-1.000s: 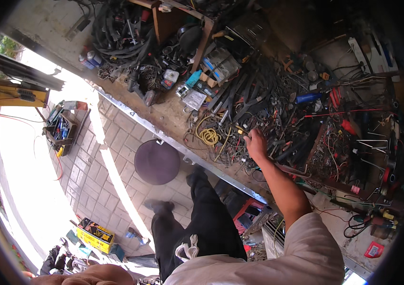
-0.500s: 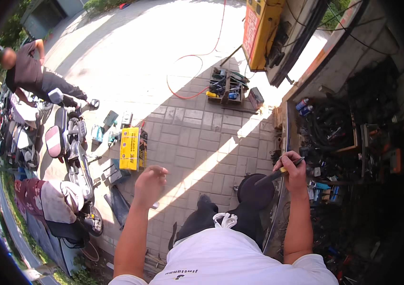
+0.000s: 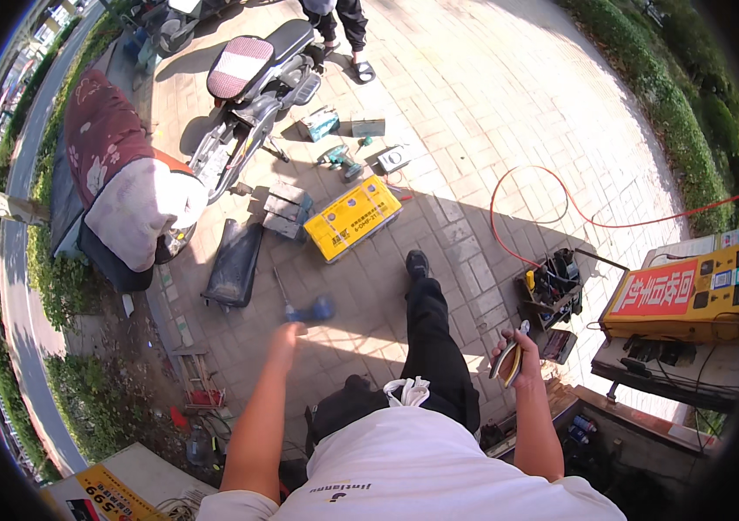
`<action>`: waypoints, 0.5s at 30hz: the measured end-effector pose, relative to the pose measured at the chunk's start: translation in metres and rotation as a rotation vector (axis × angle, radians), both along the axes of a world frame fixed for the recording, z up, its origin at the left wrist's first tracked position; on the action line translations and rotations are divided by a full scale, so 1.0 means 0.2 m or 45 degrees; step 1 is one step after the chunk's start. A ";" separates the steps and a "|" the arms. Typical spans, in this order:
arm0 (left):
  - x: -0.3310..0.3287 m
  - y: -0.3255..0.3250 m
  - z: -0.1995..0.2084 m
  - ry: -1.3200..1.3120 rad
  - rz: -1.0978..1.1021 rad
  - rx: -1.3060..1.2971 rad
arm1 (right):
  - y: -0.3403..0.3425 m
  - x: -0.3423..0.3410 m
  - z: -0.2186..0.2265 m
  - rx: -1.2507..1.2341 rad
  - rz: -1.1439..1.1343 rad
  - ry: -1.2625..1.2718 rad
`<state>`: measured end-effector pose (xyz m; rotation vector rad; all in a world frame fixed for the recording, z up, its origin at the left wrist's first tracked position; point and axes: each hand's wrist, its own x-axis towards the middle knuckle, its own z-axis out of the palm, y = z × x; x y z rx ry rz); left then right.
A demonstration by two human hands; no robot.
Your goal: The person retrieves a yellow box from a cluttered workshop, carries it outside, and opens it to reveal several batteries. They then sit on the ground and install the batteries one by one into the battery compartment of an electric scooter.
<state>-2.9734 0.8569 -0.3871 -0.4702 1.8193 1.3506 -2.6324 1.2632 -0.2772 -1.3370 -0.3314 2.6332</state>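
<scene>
The right hand (image 3: 527, 368) clamps its fingers on pliers (image 3: 513, 358), to the near right of the yellow box (image 3: 352, 219); whether the left hand (image 3: 281, 346) grips anything is unclear. Holding seems the step, steadiness the next move's need.

Tool tray (image 3: 564, 310) fwd of R hand (image 3: 526, 367), room L to yellow box (image 3: 354, 220)

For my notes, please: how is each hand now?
Left hand: partly hidden; grip cannot be told.
Right hand: closed, holding metal pliers with yellow-and-black handles.
</scene>
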 end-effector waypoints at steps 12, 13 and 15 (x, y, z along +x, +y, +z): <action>-0.45 1.19 -0.98 -0.052 0.408 -0.094 | 0.51 -1.88 -0.93 0.828 1.742 -0.148; -0.53 1.23 -1.10 -0.021 0.419 -0.128 | 0.50 -1.99 -1.05 0.848 1.869 -0.118; -0.66 1.28 -1.36 0.142 0.429 -0.217 | 0.47 -2.18 -1.42 1.527 2.089 -0.075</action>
